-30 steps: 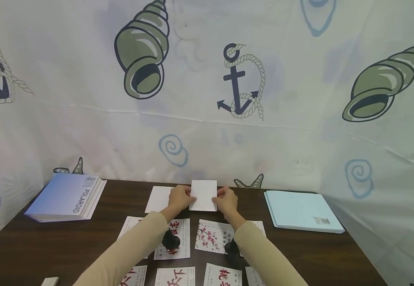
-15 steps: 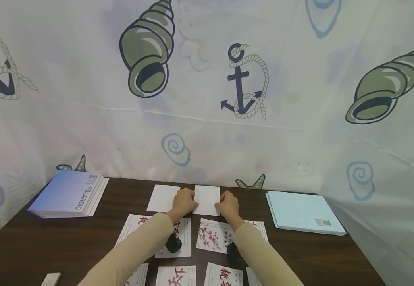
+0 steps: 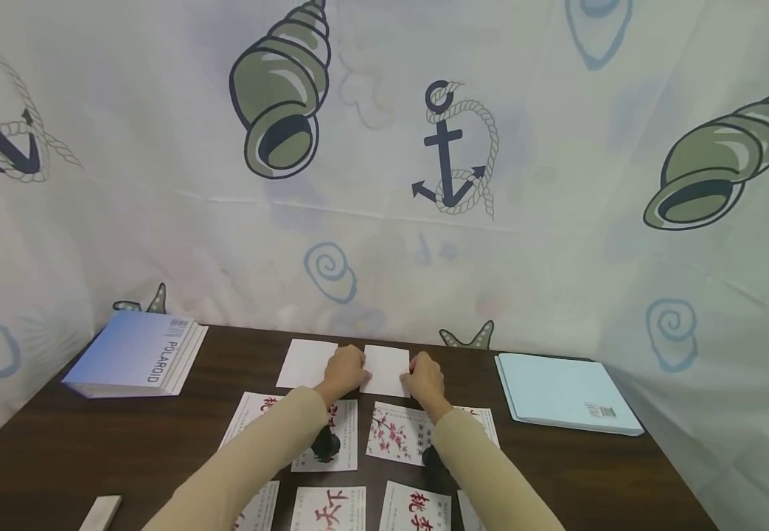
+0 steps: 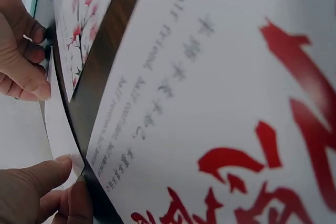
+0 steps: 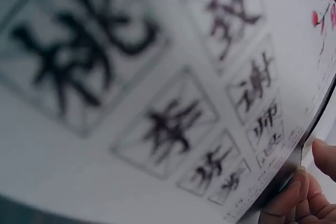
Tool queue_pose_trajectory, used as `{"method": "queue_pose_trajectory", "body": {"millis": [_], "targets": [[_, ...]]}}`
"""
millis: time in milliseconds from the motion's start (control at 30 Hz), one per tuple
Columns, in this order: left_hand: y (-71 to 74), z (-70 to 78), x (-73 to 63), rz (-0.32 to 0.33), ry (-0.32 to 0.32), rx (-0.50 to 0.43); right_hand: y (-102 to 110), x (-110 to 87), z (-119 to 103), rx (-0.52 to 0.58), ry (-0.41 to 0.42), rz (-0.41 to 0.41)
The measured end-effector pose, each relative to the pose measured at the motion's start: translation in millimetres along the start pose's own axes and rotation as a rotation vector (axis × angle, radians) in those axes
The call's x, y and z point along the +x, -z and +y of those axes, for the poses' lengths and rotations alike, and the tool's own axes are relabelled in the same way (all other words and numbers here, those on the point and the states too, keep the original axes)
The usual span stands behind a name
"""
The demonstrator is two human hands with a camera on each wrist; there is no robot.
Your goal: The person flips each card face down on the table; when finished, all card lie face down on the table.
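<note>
Blank white card (image 3: 385, 371) lay at the far side of the dark surface (image 3: 39, 450), before the patterned cloth (image 3: 530, 287); side edges ran front to back, one end toward the cloth, the other toward the person; outline near square in the head view — long axis could not be told for certain.

A second earlier the card was raised, its top edge overlapping the cloth; at this moment it was lowered, the top edge below the cloth's foot, dark surface showing between; whether fully flat could not be told.

Card lay between the two hands: left hand (image 3: 344, 371) pinched its left edge, thumb and fingers together; right hand (image 3: 427, 379) pinched the right edge likewise. Second blank card (image 3: 304, 363) lay just left, partly behind the left hand; blossom card (image 3: 391, 434) lay nearer the person — right forearm over part of it.
</note>
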State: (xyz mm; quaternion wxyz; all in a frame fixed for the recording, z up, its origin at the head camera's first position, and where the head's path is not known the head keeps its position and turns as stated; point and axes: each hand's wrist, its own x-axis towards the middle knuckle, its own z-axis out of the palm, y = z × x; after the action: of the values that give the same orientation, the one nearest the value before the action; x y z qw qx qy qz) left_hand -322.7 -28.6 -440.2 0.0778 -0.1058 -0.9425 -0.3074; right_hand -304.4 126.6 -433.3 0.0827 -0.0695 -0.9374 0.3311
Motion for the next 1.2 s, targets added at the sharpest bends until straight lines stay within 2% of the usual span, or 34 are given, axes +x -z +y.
{"method": "queue_pose_trajectory", "body": {"millis": [100,167,233,300,367,467,533,600,733,867,1000,1100,1200], "targets": [[9.2,-2.6,-2.2,-0.002,-0.012,-0.015,-2,0.5,-10,0.095,0.039,0.050],[23.3,-3.6,-4.2,-0.007,-0.012,-0.058,-3,-1.1,-24,0.205,0.079,0.082],[42.4,-7.1,-7.5,-0.019,-0.004,-0.119,-5,-6.7,-39,0.318,0.127,0.079],[62.3,-16.3,-13.6,-0.036,0.019,-0.169,-10,-17.1,-54,0.410,0.156,0.023],[80.5,-31.1,-22.9,-0.042,0.042,-0.193,-18,-30.3,-65,0.478,0.165,-0.077],[101.9,-58.0,-41.5,-0.037,0.092,-0.156,-34,-48.9,-77,0.496,0.186,-0.215],[112.6,-73.7,-54.8,-0.037,0.133,-0.127,-44,-58.3,-83,0.482,0.209,-0.274],[120.4,-86.1,-67.2,-0.047,0.186,-0.096,-51,-65.0,-88,0.429,0.258,-0.293],[126.0,-101.2,-85.7,-0.077,0.266,-0.091,-61,-72.4,-94,0.318,0.296,-0.325],[121.2,-108.4,-93.2,-0.103,0.288,-0.089,-68,-73.9,-98,0.162,0.271,-0.340],[116.2,-110.3,-96.4,-0.091,0.272,-0.022,-73,-73.0,-102,0.000,0.283,-0.309],[114.9,-110.7,-97.1,-0.071,0.272,0.009,-76,-71.5,-106,-0.055,0.313,-0.291],[116.3,-111.4,-97.3,-0.058,0.285,0.011,-80,-70.7,-109,-0.061,0.334,-0.287]]}}
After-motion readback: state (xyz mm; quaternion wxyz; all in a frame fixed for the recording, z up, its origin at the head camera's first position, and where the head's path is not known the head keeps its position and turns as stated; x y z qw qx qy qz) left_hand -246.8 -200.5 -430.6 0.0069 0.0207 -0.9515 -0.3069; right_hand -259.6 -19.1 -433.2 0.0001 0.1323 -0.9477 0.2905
